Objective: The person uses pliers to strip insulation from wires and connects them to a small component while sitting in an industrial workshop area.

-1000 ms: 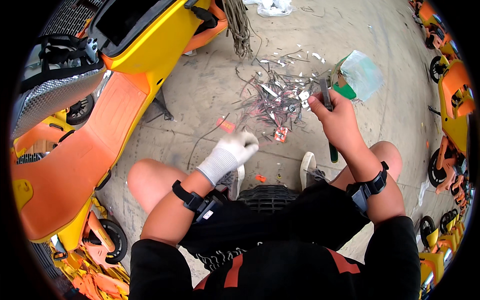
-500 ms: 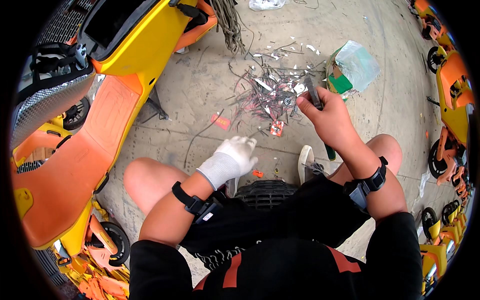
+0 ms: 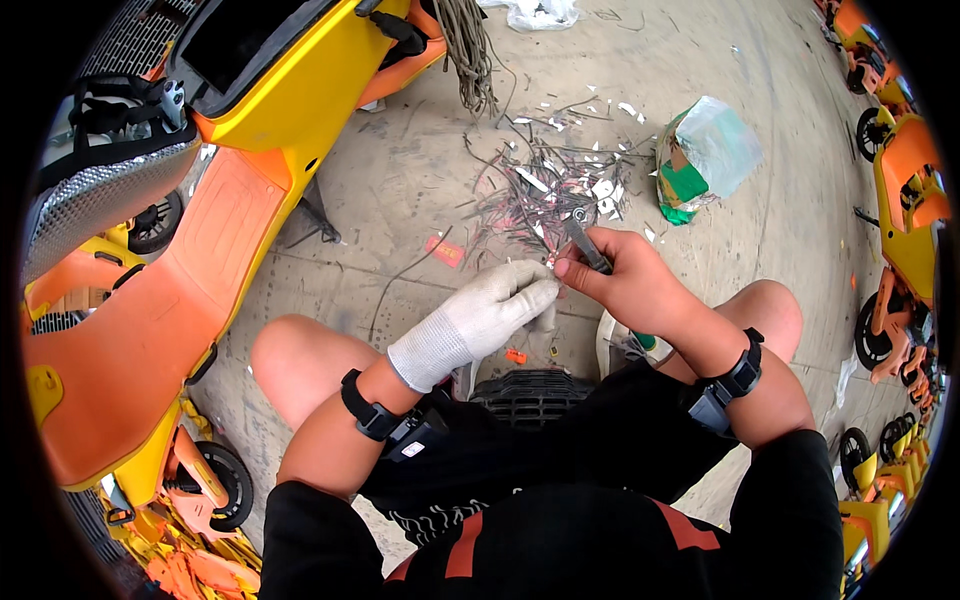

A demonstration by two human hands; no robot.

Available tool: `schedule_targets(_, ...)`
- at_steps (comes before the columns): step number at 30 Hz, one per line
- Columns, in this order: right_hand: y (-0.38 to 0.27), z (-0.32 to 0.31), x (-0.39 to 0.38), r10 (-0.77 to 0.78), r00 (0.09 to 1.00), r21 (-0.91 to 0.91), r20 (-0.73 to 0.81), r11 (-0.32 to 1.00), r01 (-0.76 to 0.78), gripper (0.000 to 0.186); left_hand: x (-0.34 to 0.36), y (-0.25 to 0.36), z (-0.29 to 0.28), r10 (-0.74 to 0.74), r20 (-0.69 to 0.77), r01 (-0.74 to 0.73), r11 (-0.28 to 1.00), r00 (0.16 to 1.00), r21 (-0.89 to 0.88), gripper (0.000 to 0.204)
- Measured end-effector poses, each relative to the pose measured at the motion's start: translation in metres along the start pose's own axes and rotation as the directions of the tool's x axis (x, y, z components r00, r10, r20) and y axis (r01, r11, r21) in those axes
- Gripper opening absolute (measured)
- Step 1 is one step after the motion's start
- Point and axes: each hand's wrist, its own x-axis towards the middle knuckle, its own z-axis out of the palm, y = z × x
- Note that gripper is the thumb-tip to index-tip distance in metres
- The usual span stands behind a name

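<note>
My left hand [image 3: 505, 305], in a white knit glove, is closed in a pinch in front of me; whatever it grips is too small to make out. My right hand [image 3: 620, 275], bare, is closed round a long tool with a flat dark metal end [image 3: 581, 238] and a green handle [image 3: 645, 340]. The two hands meet at their fingertips over the floor [image 3: 360, 245]. Beyond them lies a scattered pile [image 3: 530, 190] of cut cables, wire bits and white scraps, with a small red card [image 3: 444, 250] beside it.
A yellow and orange scooter body [image 3: 165, 290] stands at my left. A green bag with clear plastic [image 3: 715, 150] lies right of the pile. Rows of scooters [image 3: 890, 210] line the right edge. Hanging cables [image 3: 465, 55] and white plastic [image 3: 540, 12] are at the top; a black crate [image 3: 530, 395] is beneath me.
My right hand has swung down and leftward with the tool, from over the pile to my left hand, which has shifted slightly to the right, so that their fingertips now meet.
</note>
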Motion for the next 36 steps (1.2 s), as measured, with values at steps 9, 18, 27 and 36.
schedule_targets(9,0.008,0.001,0.006,0.211,0.977,0.169,0.019,0.963,-0.211,0.018,-0.003,0.003,-0.002,-0.216,-0.075,0.179,0.925,0.974,-0.334,0.026)
schedule_targets(18,0.031,0.017,0.001,0.297,0.901,0.312,0.316,0.864,-0.394,0.066,0.000,-0.003,-0.012,-0.190,-0.309,0.055,0.916,0.932,-0.398,0.027)
schedule_targets(27,0.020,0.026,-0.002,0.354,0.874,0.284,0.332,0.847,-0.451,0.062,0.006,-0.015,-0.020,-0.171,-0.313,0.095,0.965,0.934,-0.245,0.024)
schedule_targets(36,0.028,0.026,-0.005,0.261,0.922,0.146,0.287,0.939,-0.312,0.054,-0.002,-0.003,-0.011,-0.163,-0.185,0.145,0.984,0.969,-0.106,0.027)
